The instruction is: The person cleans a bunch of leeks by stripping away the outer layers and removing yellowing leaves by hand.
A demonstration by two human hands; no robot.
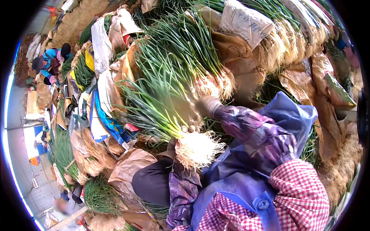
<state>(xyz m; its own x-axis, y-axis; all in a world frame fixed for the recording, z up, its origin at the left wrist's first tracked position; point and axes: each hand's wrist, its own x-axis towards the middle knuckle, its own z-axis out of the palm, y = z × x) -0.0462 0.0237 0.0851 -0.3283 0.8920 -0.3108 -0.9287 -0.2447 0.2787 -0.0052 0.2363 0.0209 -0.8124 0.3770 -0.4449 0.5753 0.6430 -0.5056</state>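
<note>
A thick bunch of green onions [175, 125] lies across my lap side, its green leaves fanning up and left and its pale, shaggy roots toward me. My left hand [172, 146] is wrapped round the white stems just above the roots, with fingertips showing on the far side. Just beyond it, my right hand [202, 106] is over the leaves and stems, smeared by motion, so its fingers cannot be made out. Farther off, a larger pile of green onions [185, 50] lies with its reddish-white bulbs and roots to the right.
Brown paper sacks [246, 23] and more onion bundles [285, 42] lie at the far right. A blue plastic sheet [106, 115] and pale sacks [102, 46] stand to the left. Another person [56, 63] works at the far left. A blue apron [239, 184] covers my lap.
</note>
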